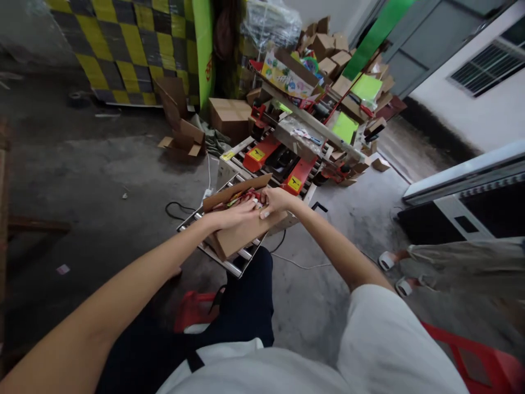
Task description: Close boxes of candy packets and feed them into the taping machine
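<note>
An opened cardboard box (241, 236) rests on a short roller conveyor (234, 268) in front of my knees, its long flaps standing out. Small red, yellow and green packets (243, 197) fill it, partly hidden under my hands. My left hand (241, 212) reaches over the near wall and lies on the packets with its fingers stretched out. At the box's right end is my right hand (272, 201), its fingers bent and its thumb pressed at the near flap. Whether a packet is between those fingers cannot be made out.
Beyond the box stands a taping machine (283, 158) with red guides, loaded with cartons. Empty cartons (182, 128) lie on the floor behind it. A red stool (194, 311) is below me. Another person's legs (447, 262) show at the right. Cables cross the floor.
</note>
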The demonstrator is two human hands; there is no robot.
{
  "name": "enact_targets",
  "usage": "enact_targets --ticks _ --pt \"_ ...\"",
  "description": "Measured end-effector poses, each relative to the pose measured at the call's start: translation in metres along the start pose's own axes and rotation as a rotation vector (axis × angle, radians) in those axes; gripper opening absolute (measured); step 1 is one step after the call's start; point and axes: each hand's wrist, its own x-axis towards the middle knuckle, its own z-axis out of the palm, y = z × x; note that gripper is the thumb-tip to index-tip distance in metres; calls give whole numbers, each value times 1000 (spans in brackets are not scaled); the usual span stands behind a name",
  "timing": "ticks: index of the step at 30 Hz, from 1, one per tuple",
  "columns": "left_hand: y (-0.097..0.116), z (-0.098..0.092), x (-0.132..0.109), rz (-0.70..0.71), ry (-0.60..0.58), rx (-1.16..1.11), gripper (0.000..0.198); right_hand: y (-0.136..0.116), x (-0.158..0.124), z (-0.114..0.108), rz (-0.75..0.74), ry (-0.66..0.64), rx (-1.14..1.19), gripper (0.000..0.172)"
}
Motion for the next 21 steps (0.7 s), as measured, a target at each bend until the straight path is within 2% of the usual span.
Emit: enact_targets --ticks 2,3,5,7,9,11,12,14,17,18,19,21 --pt "5 5 -3 30 -46 14 76 1 -3 7 35 84 8 68" --pt "10 11 -4 40 -37 20 79 1 -8 14 66 172 8 76" --pt "23 32 -3 18 147 9 75 -5 -22 35 175 419 1 88" --pt "37 57 3 -64 391 -16 66 -17 -33 60 307 625 39 79" --pt "51 79 9 -176 590 -61 58 -34 -37 83 398 658 152 61" --pt "63 88 8 -230 662 -118 56 -52 -37 98 430 595 270 58" --pt "68 87 3 -207 665 -133 56 -59 -36 101 442 573 311 59" --pt "74 70 -13 -58 654 -115 54 -69 -33 103 473 559 350 61" --pt "70 20 -28 188 730 -42 52 -74 -30 100 500 555 362 62" --pt "64 2 -27 189 775 -53 53 -74 -29 99 493 566 364 63" --pt "58 -13 -22 131 798 -102 56 -73 -28 99 473 584 360 64" --pt "44 -29 -5 -93 737 -305 60 -72 -27 101 423 622 330 65"
